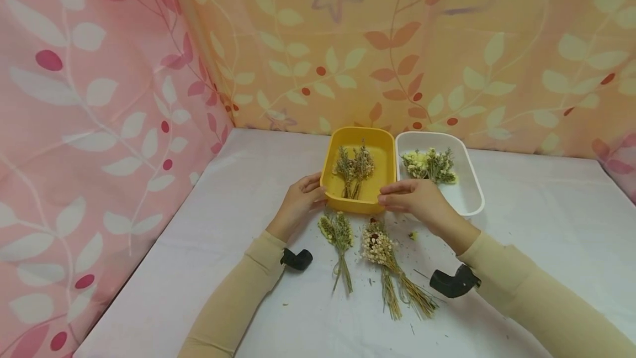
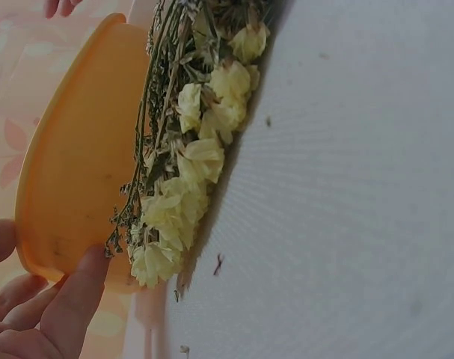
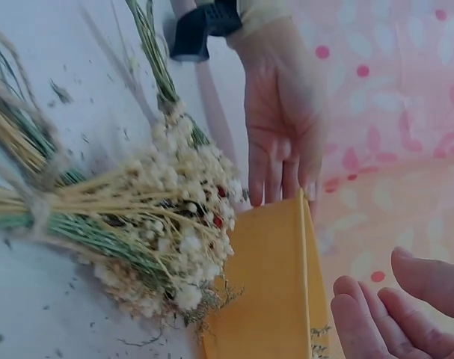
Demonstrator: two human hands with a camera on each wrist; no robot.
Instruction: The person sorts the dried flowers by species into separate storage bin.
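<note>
A yellow tray stands on the table with small dried-flower bunches lying in it. My left hand is at its left front corner; fairly straight fingers touch the outer wall and the thumb lies at the rim. My right hand is by the right front corner, fingers extended; in the right wrist view its fingertips are apart from the tray. In front of the tray lie a yellow-flowered bunch and, to its right, white-flowered bunches with twine-tied stems.
Right of the yellow tray stands a white tray holding yellow-flowered bunches, partly hidden by my right hand. Stem bits and a loose yellow flower are scattered on the white tabletop. Leaf-patterned cloth rises behind and at the left.
</note>
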